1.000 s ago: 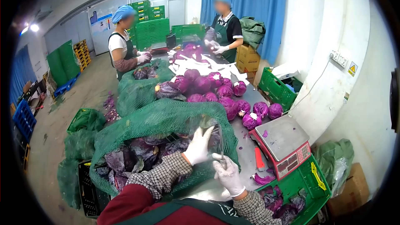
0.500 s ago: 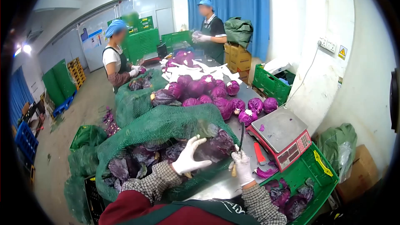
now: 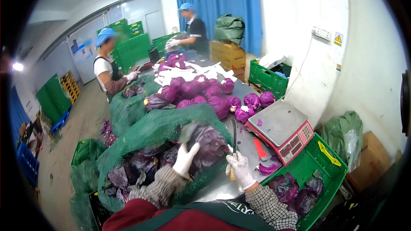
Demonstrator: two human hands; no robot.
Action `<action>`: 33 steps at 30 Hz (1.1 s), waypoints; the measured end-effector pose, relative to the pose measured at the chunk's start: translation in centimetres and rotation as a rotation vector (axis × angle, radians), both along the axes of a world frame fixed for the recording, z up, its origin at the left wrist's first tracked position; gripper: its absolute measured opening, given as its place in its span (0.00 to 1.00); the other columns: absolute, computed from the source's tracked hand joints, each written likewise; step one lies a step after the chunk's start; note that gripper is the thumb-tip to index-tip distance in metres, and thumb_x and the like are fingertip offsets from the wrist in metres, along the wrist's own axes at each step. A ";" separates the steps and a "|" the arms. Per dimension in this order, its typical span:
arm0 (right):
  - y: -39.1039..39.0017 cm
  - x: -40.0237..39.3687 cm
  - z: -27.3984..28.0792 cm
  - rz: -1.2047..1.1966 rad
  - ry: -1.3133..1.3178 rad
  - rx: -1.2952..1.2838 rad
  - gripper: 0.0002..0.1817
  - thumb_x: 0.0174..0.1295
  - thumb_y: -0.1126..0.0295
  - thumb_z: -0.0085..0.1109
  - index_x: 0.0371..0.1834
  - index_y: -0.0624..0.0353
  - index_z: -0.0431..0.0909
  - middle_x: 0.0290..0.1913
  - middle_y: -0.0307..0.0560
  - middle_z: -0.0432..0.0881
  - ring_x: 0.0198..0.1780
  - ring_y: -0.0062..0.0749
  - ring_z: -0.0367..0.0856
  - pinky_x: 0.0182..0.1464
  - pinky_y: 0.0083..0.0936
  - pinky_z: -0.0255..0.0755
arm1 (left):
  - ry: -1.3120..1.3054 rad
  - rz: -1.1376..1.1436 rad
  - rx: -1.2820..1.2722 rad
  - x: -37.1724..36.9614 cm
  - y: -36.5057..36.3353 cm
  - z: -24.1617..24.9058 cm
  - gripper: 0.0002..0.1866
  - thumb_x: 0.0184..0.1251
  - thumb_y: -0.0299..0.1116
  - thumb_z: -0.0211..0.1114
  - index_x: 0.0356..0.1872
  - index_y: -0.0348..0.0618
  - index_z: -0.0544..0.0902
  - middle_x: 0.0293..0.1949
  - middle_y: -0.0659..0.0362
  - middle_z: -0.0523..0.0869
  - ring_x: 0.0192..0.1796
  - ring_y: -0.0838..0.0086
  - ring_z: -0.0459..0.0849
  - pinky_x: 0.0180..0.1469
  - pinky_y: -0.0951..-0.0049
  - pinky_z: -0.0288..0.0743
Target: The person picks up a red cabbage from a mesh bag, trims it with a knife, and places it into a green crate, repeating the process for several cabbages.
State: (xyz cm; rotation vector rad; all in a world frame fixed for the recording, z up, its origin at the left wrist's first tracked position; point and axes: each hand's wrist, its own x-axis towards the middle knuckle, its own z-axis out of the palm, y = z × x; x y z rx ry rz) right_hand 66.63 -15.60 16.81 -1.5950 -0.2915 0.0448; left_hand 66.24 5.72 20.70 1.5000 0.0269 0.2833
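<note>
My left hand (image 3: 185, 159), in a white glove, is against the left side of a dark red cabbage (image 3: 210, 147). Its thumb lies in front of the cabbage, and some fingertips are hidden by leaves and blur. My right hand (image 3: 240, 169), also gloved, is closed round the wooden handle of a knife (image 3: 234, 134). The dark, slightly curved blade points upward beside the cabbage. Under and around the cabbage spreads a green mesh sack (image 3: 150, 130), open toward me, with several unpeeled red cabbages (image 3: 143, 162) inside.
Trimmed cabbages (image 3: 218, 105) and white strips (image 3: 188, 75) cover the far metal table. At right stand a red scale (image 3: 278, 124), a red-handled tool (image 3: 260, 149) and a green crate (image 3: 329, 175) holding leaves. Two co-workers (image 3: 107, 66) (image 3: 195, 34) stand across the table.
The view has shifted a little. My left hand has turned more upright against the cabbage, which has tilted and come closer to it. The knife stays upright in my right hand.
</note>
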 end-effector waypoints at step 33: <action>-8.1 -16.3 -3.7 -0.311 0.400 0.362 0.22 0.65 0.72 0.54 0.63 0.64 0.70 0.25 0.32 0.72 0.22 0.13 0.70 0.25 0.13 0.66 | -0.335 -0.520 0.756 2.7 -14.9 -1.6 0.41 0.52 0.40 0.73 0.64 0.29 0.65 0.63 0.40 0.68 0.66 0.56 0.68 0.68 0.62 0.61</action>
